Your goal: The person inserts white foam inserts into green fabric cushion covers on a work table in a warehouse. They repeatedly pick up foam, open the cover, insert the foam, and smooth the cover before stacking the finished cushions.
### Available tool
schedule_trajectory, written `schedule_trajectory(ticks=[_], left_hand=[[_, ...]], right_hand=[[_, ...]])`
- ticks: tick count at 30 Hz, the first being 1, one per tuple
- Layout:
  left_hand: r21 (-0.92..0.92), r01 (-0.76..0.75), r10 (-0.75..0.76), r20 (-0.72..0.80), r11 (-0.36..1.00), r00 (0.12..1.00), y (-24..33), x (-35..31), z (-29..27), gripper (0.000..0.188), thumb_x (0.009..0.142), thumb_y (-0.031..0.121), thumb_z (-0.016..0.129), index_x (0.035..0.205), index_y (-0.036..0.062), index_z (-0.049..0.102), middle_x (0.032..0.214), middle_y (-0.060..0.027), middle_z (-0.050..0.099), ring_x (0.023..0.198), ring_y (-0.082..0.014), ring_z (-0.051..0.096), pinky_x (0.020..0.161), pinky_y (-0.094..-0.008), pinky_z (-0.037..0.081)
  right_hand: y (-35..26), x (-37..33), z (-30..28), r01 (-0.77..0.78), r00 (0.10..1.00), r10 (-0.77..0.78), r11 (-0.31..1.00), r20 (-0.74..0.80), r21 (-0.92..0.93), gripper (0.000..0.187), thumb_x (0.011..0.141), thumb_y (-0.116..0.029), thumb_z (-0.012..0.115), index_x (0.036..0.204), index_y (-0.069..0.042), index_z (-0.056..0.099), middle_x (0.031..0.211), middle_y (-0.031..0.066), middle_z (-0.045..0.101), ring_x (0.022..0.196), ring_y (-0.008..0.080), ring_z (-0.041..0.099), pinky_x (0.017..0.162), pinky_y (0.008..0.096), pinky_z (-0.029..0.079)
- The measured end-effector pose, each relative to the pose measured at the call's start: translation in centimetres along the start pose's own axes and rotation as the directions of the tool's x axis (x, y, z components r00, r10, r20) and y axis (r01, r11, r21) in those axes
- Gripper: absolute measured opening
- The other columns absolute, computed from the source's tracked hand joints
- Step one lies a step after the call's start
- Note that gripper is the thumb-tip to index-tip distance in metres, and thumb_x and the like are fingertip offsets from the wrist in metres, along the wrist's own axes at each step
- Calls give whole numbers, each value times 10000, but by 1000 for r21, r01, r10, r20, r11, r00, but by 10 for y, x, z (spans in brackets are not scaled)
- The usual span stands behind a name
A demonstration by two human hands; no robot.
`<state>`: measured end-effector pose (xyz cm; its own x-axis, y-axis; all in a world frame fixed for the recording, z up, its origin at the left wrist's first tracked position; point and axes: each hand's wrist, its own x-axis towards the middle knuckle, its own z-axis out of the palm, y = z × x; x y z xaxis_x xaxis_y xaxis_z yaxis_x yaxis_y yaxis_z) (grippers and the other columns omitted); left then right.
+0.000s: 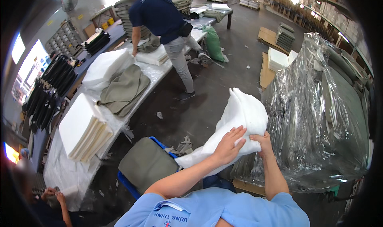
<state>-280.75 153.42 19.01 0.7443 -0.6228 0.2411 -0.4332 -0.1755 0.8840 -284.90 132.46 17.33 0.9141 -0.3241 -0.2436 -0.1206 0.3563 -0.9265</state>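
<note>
A thick, soft piece of white batting (245,111) is held up in front of my body, folded or wrapped over; whether anything lies inside it is hidden. My left hand (230,144) rests flat on its near side with fingers stretched out. At the batting's right edge, my right hand (262,143) grips it, the thumb on top and the fingers out of sight beneath. A grey-green cushion (149,165) lies to the left on a blue-framed seat (158,142), below my left forearm.
Large plastic-wrapped grey pieces (315,115) stand close on my right. On the left, a long table (139,101) carries stacked white foam slabs (81,127), grey fabric (125,89) and white batting. A co-worker (163,19) leans over it; another person sits at lower left. Scraps litter the floor.
</note>
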Motion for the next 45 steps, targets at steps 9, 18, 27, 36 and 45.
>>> schedule_trajectory(ticks=[9, 18, 27, 36, 45], left_hand=[[430, -186, 151, 116, 883, 982, -63, 169, 7, 525, 1057, 326, 503, 1507, 60, 468, 1566, -192, 441, 1410, -486, 407, 1169, -551, 322], [431, -129, 99, 90, 893, 991, -139, 347, 1, 540, 1044, 328, 501, 1468, -6, 475, 1517, -242, 481, 1362, -497, 471, 1159, -531, 360], [91, 0, -14, 147, 996, 989, -201, 620, -22, 569, 1077, 358, 457, 1506, -15, 436, 1555, -250, 435, 1443, -394, 417, 1219, -448, 297], [-455, 484, -15, 716, 748, 698, -203, 899, 20, 865, 1058, 644, 331, 1651, 77, 56, 1721, -156, -69, 1578, -273, -153, 1271, -448, -2], [-646, 575, 153, 721, 503, 676, -243, 1166, 20, 834, 1055, 619, 397, 1663, 164, 53, 1725, -115, 63, 1566, -277, 179, 1271, -423, 157]], right_hand=[[-7, 157, -16, -183, 977, 209, 919, -37, 348, 380, 933, -220, 675, 1252, -19, 629, 1143, 113, 714, 1030, 258, 704, 895, 393, 576], [-66, 343, -8, -301, 938, 346, 841, -19, 450, 488, 973, -341, 673, 1347, -45, 571, 1243, 121, 683, 1143, 291, 660, 996, 458, 522], [-140, 524, -13, 142, 984, -87, 906, -152, 399, 640, 1001, -446, 628, 1493, -76, 457, 1496, 76, 529, 1416, 249, 450, 1196, 446, 315], [-216, 745, -97, 471, 847, -455, 882, -276, -11, 941, 840, -130, 838, 1567, -71, 243, 1552, 144, 435, 1431, 300, 440, 1189, 434, 359], [-366, 1037, -246, 447, 602, -639, 767, -479, -461, 557, 810, 106, 568, 1361, 25, 552, 1297, 115, 642, 1160, 228, 630, 1020, 336, 480]])
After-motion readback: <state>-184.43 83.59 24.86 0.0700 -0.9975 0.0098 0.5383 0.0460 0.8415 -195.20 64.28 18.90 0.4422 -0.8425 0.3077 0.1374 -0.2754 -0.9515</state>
